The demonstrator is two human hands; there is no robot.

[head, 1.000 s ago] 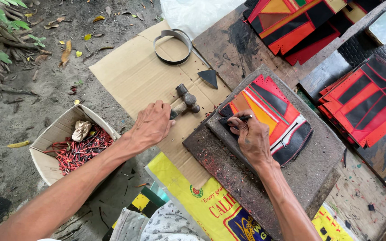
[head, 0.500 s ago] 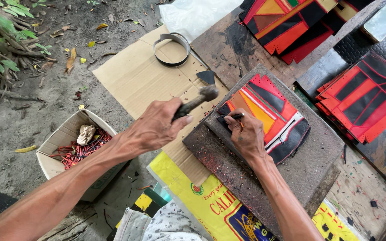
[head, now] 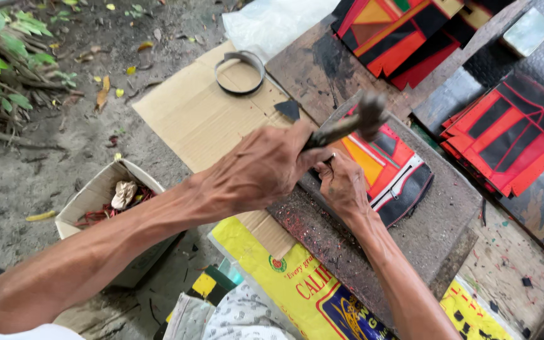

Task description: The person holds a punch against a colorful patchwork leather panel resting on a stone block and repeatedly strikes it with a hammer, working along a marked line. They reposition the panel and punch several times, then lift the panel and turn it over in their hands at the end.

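My left hand grips the handle of a hammer, whose blurred head hangs above a red, orange and black patterned sheet. That sheet lies on a dark grey slab. My right hand rests on the slab's near edge beside the sheet, its fingers pinched on a small tool that the left hand largely hides.
A metal ring and a small dark triangular piece lie on flat cardboard. An open carton of red scraps stands at the left. Stacks of red and black cut sheets lie to the right, more at the top. A yellow printed sack lies below.
My left hand picked the hammer up off the cardboard and swung it over to the right, above the sheet on the slab. My right hand stayed in place.
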